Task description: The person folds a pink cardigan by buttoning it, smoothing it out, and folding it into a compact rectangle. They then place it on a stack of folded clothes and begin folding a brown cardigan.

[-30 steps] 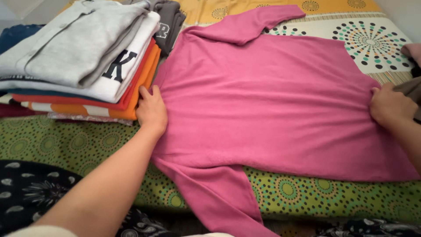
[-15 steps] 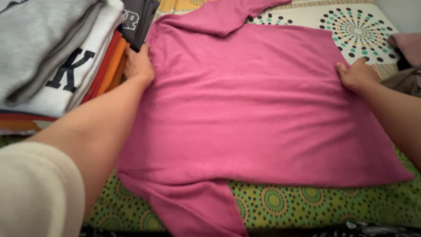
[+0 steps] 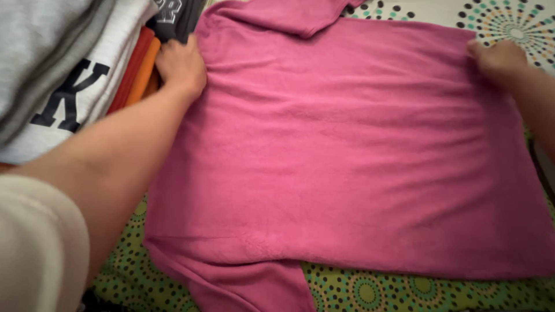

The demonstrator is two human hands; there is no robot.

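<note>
From the head view, your left hand (image 3: 180, 65) and right hand (image 3: 502, 58) press flat, fingers extended and gripping nothing, on the far corners of the pink sweater (image 3: 347, 150), apparently holding it smooth across the patterned bed (image 3: 370, 292) beside stacked folded clothes (image 3: 63, 75).
</note>
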